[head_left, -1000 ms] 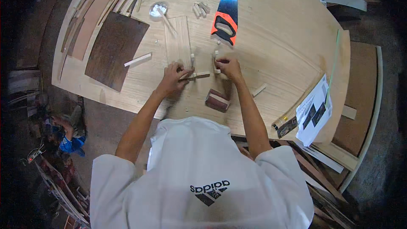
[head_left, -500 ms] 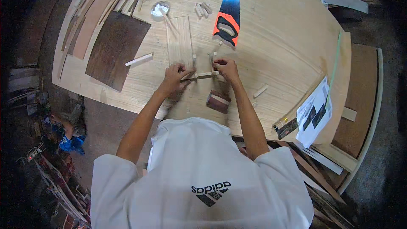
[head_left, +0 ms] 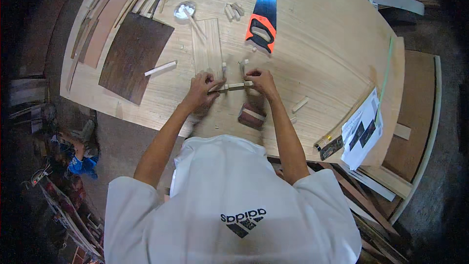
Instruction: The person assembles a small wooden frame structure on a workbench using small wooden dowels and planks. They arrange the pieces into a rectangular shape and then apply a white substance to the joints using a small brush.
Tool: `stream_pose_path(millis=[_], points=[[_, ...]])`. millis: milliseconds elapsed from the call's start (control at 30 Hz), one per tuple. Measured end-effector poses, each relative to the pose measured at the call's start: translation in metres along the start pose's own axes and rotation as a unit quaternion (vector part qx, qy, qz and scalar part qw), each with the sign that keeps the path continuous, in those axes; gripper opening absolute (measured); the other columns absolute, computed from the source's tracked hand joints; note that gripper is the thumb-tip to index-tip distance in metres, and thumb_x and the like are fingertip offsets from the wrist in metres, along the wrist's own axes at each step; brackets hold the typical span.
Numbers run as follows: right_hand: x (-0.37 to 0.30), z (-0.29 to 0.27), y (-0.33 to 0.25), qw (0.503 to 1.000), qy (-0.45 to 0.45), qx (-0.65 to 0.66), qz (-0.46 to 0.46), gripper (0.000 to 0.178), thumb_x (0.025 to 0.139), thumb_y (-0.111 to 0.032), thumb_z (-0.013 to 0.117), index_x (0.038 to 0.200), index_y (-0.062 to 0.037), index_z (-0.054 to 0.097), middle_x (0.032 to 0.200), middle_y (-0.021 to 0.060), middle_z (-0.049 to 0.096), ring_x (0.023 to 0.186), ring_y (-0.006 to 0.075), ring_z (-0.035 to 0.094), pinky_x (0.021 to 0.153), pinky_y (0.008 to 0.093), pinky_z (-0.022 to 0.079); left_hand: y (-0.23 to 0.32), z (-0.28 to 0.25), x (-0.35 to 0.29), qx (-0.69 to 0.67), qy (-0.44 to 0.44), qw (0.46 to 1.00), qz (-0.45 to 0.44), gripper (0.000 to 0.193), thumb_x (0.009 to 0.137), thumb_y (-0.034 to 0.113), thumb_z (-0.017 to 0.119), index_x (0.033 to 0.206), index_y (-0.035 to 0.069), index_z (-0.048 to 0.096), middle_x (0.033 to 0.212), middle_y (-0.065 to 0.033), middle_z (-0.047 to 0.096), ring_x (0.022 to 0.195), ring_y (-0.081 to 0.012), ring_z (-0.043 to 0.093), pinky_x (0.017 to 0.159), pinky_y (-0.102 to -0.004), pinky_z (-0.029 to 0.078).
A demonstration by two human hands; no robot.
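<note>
Between my hands, small pale wood sticks form a little frame, its near crosspiece (head_left: 236, 86) lying sideways on the table. My left hand (head_left: 201, 91) has its fingers closed on the left end of this frame, beside a thin pale board (head_left: 209, 49). At the opposite end, my right hand (head_left: 262, 83) pinches the right side stick (head_left: 244, 63) near the corner. My fingers partly hide both corners. Just below the frame sits a dark reddish-brown block (head_left: 251, 117) with a pale strip across its top.
Beyond my hands lie an orange-handled saw (head_left: 264, 27), short wood pieces (head_left: 233, 11) and a clear bowl of white paste (head_left: 184, 10) with a stick. A dark brown panel (head_left: 134, 58) and thin strips are left; a printed sheet (head_left: 361, 129) and a square (head_left: 332, 147) are right.
My right hand and the right side stick have shifted slightly left. My left hand stays nearly in place.
</note>
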State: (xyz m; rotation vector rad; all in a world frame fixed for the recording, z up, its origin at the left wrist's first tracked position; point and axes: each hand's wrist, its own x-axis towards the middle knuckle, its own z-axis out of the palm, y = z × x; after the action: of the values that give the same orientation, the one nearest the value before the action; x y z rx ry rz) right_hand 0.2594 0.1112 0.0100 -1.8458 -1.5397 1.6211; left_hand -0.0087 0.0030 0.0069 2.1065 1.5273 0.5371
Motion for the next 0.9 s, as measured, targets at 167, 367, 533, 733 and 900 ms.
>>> stream_pose_path(millis=[167,367,533,733,900], points=[[0.002,0.0,0.004,1.0,0.001,0.003,-0.012,0.026,0.077,-0.017,0.082,0.097,-0.0009,0.076,0.087,0.0083,0.075,0.078,0.014,0.069,0.068,0.0293,0.055,0.001,-0.002,0.002,-0.007,0.014,1.0,0.017,0.063,0.075,0.026,0.081,0.135,0.031,0.062,0.11,-0.0086,0.052,0.106,-0.0286,0.051,0.086,-0.0459,0.041],[0.009,0.0,0.008,1.0,-0.014,-0.011,-0.008,0.023,0.076,-0.017,0.082,0.092,-0.0019,0.076,0.085,0.007,0.075,0.077,0.0144,0.069,0.067,0.0307,0.055,0.004,-0.003,0.001,0.007,0.018,1.0,0.017,0.064,0.076,0.028,0.081,0.136,0.033,0.061,0.11,-0.0092,0.053,0.105,-0.0288,0.052,0.085,-0.0456,0.041],[0.006,-0.003,-0.005,0.994,-0.005,-0.096,-0.05,0.028,0.073,-0.022,0.083,0.091,-0.0016,0.076,0.084,0.0096,0.075,0.077,0.0154,0.07,0.071,0.0315,0.055,-0.001,0.001,0.001,0.007,0.014,1.0,0.014,0.066,0.075,0.029,0.082,0.137,0.035,0.06,0.112,-0.0095,0.053,0.105,-0.029,0.052,0.084,-0.0461,0.041],[-0.002,-0.004,-0.017,0.997,0.007,-0.082,-0.01,0.031,0.071,-0.024,0.084,0.091,-0.0019,0.076,0.084,0.0098,0.075,0.076,0.0159,0.07,0.071,0.0313,0.055,-0.008,0.003,0.002,0.008,0.006,1.0,0.02,0.064,0.074,0.027,0.082,0.134,0.033,0.061,0.112,-0.0092,0.053,0.106,-0.029,0.052,0.084,-0.0462,0.041],[0.0,-0.003,-0.009,0.998,0.0,-0.054,0.016,0.032,0.071,-0.024,0.085,0.092,-0.002,0.075,0.083,0.0102,0.074,0.075,0.017,0.07,0.07,0.0307,0.055,-0.007,0.006,0.001,0.015,0.02,1.0,0.017,0.061,0.074,0.03,0.082,0.132,0.032,0.063,0.113,-0.0088,0.052,0.106,-0.0296,0.052,0.083,-0.0465,0.041]])
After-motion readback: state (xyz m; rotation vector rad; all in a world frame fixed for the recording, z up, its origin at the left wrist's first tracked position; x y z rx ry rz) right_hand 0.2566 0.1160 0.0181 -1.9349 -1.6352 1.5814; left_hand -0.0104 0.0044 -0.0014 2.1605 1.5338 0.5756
